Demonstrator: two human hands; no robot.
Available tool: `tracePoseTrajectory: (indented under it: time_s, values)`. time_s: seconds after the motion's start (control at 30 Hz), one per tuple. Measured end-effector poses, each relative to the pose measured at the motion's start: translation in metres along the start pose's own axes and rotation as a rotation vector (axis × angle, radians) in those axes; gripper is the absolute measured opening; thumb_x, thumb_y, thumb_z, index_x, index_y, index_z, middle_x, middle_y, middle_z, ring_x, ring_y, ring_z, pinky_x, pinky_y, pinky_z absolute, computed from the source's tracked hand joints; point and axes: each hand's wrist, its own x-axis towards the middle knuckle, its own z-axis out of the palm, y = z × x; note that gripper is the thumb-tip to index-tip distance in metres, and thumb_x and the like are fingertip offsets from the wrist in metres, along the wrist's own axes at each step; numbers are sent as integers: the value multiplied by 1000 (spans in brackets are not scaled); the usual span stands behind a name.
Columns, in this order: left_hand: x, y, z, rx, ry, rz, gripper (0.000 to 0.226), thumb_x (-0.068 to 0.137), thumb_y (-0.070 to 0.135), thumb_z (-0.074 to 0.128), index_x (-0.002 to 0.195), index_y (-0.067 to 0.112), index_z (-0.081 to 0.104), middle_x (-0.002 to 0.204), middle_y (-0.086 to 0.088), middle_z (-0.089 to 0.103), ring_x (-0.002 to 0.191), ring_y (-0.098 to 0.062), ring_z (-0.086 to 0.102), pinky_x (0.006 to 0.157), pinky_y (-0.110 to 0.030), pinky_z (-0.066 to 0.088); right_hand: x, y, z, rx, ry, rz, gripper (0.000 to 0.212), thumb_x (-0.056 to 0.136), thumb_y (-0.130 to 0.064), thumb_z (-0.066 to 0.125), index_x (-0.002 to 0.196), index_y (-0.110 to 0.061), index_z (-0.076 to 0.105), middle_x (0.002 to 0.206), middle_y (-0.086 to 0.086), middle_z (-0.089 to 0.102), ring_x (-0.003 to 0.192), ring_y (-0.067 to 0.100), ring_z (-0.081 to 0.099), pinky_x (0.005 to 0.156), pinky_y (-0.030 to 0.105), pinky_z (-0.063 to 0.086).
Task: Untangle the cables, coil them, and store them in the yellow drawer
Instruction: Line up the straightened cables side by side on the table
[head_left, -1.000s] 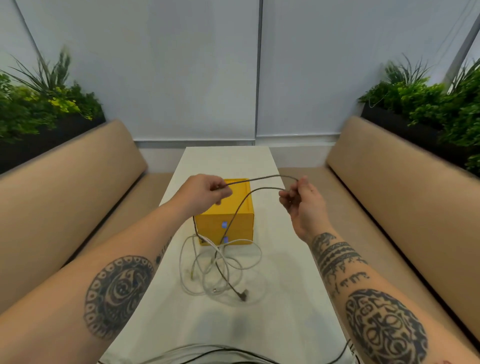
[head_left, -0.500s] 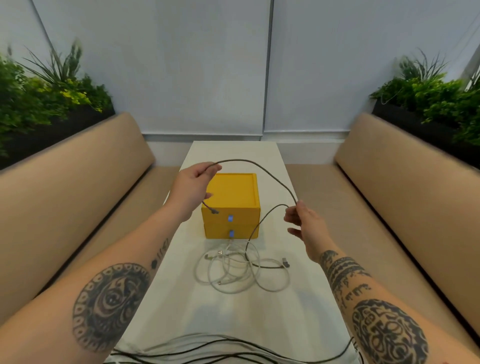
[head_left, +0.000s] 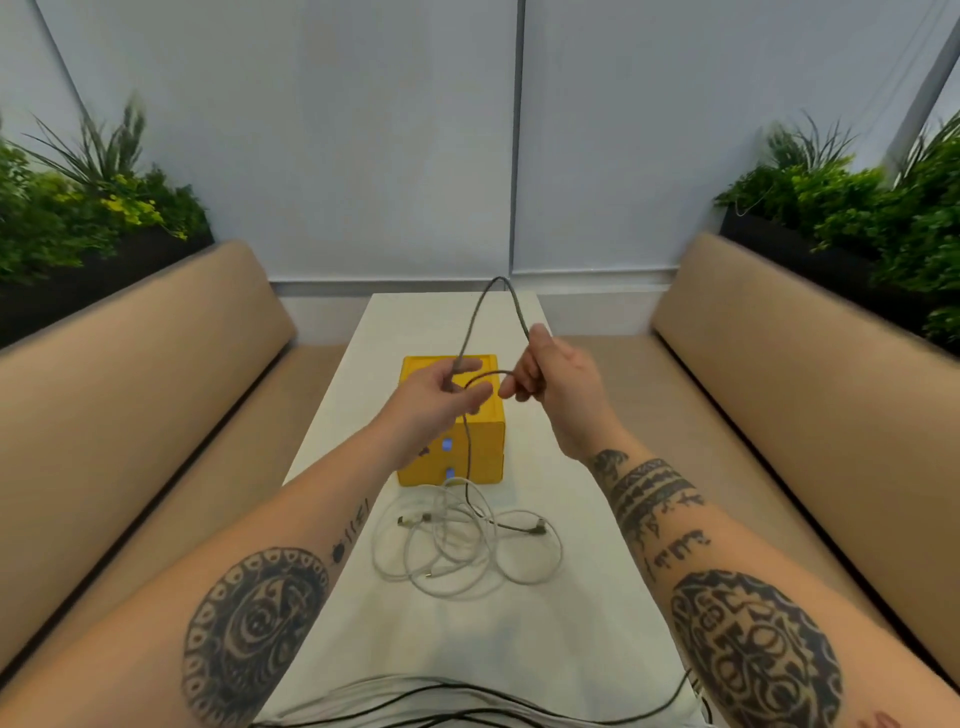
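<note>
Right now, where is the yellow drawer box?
In the head view the yellow drawer box sits at the centre of the table, just beyond the white cable tangle, partly behind the left hand.

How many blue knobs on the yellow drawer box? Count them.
2: upper knob on the top drawer, lower knob directly below. The left forearm may hide more.

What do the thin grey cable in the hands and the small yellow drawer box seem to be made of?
Thin grey cable: probably braided fabric sheath, matte, faintly speckled. Small yellow drawer box: painted wood or plastic, unclear; matte, even colour, crisp edges.
</note>
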Motion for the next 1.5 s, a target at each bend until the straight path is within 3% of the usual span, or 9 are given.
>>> tracePoseTrajectory:
  time_s: [0.17, 0.3, 0.4, 0.53, 0.63, 0.97, 1.13, 1.27, 1.5]
  values:
    - [-13, -4, 19, -60, 26, -25, 20, 99, 34, 58, 103, 19, 71, 80, 0, 76, 61, -19, 47, 51, -21, 42, 9, -20, 3, 112, -42, -92, 46, 99, -45, 44, 59, -21, 46, 57, 0, 43, 65, 29, 58, 63, 36, 39]
    - [-8, 11, 11, -85, 143, 27, 23, 101, 33, 53, 94, 21, 72, 75, 1, 76, 59, -15, 46, 57, -27, 44, 4, -14, -4, 184, 50, -162, 42, 101, -54, 38, 93, -18, 57, 88, 4, 65, 72, 28, 66, 62, 32, 48]
    - [0, 34, 3, -117, 268, 74, 26, 102, 39, 51, 92, 25, 71, 77, 2, 77, 56, -9, 50, 64, -30, 44, -2, 10, -10, 82, 159, -62, 58, 89, -66, 36, 128, -24, 48, 126, 0, 57, 83, 18, 69, 64, 29, 54]
    - [7, 69, -1, -141, 305, 154, 28, 102, 44, 50, 90, 28, 70, 76, 5, 77, 50, 5, 52, 70, -32, 44, -12, 50, -5, -232, 68, 166, 50, 101, -41, 53, 146, -28, 38, 134, -5, 53, 80, 11, 68, 68, 33, 53]
    - [6, 91, -1, -182, 279, 212, 30, 102, 46, 50, 93, 25, 71, 74, 4, 76, 52, -7, 48, 65, -30, 42, -14, 60, 10, -357, -64, 246, 60, 102, -32, 53, 155, -29, 27, 143, -12, 45, 78, 8, 68, 79, 35, 54]
    - [-3, 93, -18, -320, 258, 257, 28, 102, 43, 52, 100, 22, 70, 77, 1, 76, 54, -13, 41, 53, -21, 40, 19, 55, 43, -271, -49, 212, 24, 102, -17, 47, 91, -11, 68, 98, 10, 69, 97, 31, 68, 87, 45, 58]
    - [0, 73, -30, -290, 281, 214, 30, 99, 44, 57, 119, 25, 66, 87, 3, 78, 60, -16, 44, 60, -26, 42, 35, 38, 49, 241, 3, 329, 17, 104, -14, 48, 104, -1, 59, 104, 14, 67, 91, 30, 74, 74, 30, 59]
    - [4, 49, -34, -116, 289, 134, 27, 97, 42, 61, 118, 26, 66, 79, 12, 76, 64, 1, 57, 79, -32, 48, 40, 30, 47, 334, 26, 388, 19, 105, -14, 46, 110, 0, 57, 106, 16, 65, 92, 31, 72, 79, 32, 62]
    - [-13, -4, -39, 182, -22, -103, 27, 99, 27, 62, 125, 22, 66, 91, 10, 62, 70, 2, 52, 68, -20, 50, 42, 30, 29, 419, 98, 392, 13, 105, -14, 47, 104, -4, 56, 100, 12, 68, 88, 29, 74, 76, 30, 62]
